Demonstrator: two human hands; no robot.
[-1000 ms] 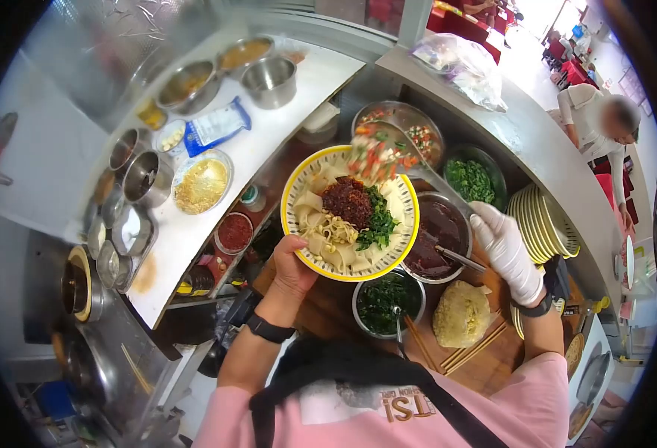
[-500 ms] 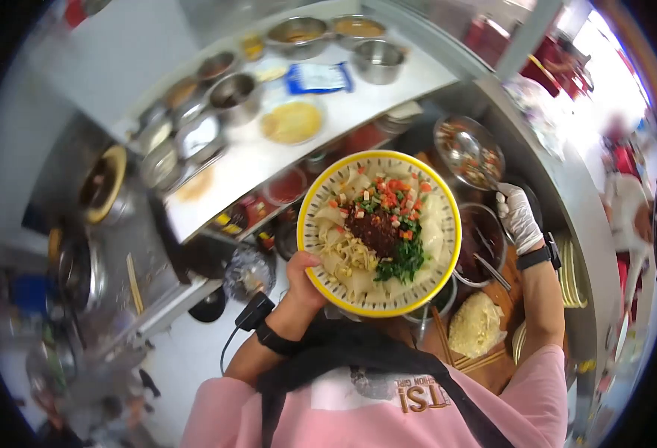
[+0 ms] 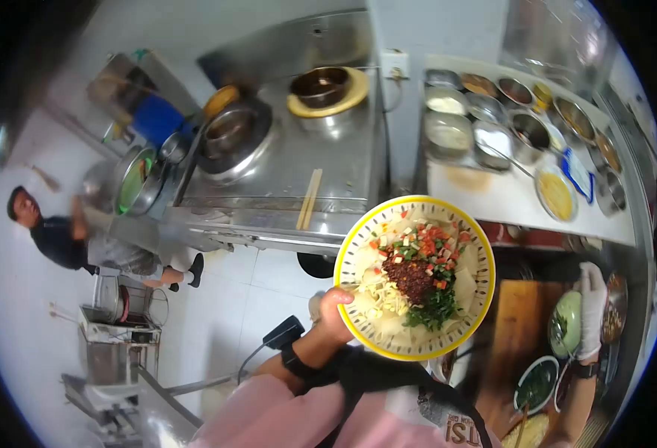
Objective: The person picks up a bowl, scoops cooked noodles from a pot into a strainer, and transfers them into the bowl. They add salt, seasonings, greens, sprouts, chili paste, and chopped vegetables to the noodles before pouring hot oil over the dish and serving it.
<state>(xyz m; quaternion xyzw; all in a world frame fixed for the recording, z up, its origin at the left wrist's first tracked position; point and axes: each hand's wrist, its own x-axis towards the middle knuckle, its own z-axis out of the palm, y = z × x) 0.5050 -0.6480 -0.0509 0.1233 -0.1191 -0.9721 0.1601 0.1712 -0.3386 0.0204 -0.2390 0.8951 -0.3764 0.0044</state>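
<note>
In my left hand (image 3: 336,316) is the yellow-rimmed bowl (image 3: 352,328), held by its left edge with the thumb over the rim. Wide pale noodles (image 3: 478,280) fill it. On top are a dark red chili heap (image 3: 409,279), chopped greens (image 3: 434,308), bean sprouts (image 3: 379,296) and diced red and white bits (image 3: 434,243). My right hand (image 3: 592,310), in a white glove, is out at the right with its fingers stretched and no object visible in them. It is beside a pale green bowl (image 3: 566,321) and a metal bowl of chopped vegetables (image 3: 614,310).
A steel stove counter (image 3: 268,198) with chopsticks (image 3: 310,199) and pots stands ahead. To its right, a white counter (image 3: 455,194) bears several metal containers and a yellow dish (image 3: 556,193). A wooden board (image 3: 519,321) lies below. Another person (image 3: 59,239) is at far left.
My view has swung left, bringing the stove and another person into sight. The bowl stays in my left hand. My right hand's fingers have straightened, away from the metal bowl's edge.
</note>
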